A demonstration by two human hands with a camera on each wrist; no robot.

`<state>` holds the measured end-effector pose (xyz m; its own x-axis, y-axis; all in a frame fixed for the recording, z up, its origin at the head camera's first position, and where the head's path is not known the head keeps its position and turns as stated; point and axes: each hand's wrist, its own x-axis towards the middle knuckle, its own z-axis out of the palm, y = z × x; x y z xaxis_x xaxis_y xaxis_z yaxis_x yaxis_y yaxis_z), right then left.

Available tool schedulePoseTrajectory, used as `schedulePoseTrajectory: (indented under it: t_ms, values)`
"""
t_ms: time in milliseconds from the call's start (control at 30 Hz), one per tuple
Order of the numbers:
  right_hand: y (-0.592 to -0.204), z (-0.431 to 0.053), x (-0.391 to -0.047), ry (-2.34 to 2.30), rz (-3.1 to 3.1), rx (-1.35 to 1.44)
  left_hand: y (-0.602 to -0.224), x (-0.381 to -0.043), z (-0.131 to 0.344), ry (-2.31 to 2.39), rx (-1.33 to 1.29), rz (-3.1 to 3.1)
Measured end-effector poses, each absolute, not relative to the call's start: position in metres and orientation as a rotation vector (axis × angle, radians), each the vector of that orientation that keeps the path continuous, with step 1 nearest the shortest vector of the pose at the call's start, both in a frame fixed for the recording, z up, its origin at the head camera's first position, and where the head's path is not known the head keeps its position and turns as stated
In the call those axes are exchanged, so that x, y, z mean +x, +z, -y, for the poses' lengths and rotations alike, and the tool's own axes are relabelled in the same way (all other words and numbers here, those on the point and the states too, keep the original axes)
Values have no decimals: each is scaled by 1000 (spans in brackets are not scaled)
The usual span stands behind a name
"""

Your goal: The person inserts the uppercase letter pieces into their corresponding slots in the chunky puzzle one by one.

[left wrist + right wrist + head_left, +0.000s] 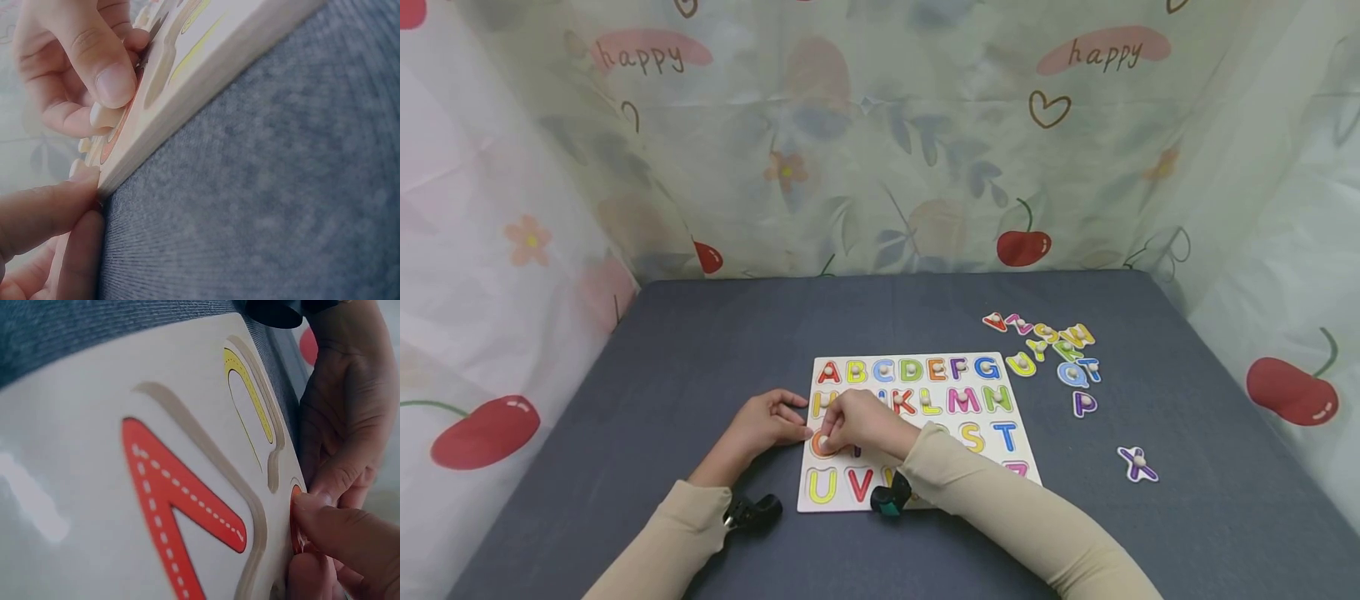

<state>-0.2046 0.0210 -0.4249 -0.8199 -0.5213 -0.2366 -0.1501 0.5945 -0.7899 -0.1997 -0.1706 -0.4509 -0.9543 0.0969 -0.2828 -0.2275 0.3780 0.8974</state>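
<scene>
1. Head view: we note letter board (840,483), flat.
2. Left hand (767,422), loosely bent, touches board's nine-o'clock edge; likely steadying.
3. Right hand (867,418), three-o'clock of left, pinches item 4.
4. Orange letter piece (110,148), board's nine o'clock; knob (102,117) pinched, presumably for control.

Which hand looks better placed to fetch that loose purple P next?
Probably the right hand, once it releases the orange O: the purple P lies beyond the right edge of the letter board, while the left hand touches the opposite edge, farther away.
</scene>
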Motion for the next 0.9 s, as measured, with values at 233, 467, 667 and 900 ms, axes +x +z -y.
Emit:
schedulePoseTrajectory:
  t_ms: [233,467,667,900]
  values:
    - [-421,-37,-213,-1149,-2328,-552,-450,-199,170,1587,-129,-2373]
    - [-400,-80,-227,-1315,-2361,-466,-452,-199,169,1584,-154,-2380]
    - [-385,-134,-231,-1491,-2372,-329,-451,-200,169,1584,-164,-2379]
    - [-385,-203,-236,-1534,-2501,-211,-448,-198,168,1589,-145,-2366]
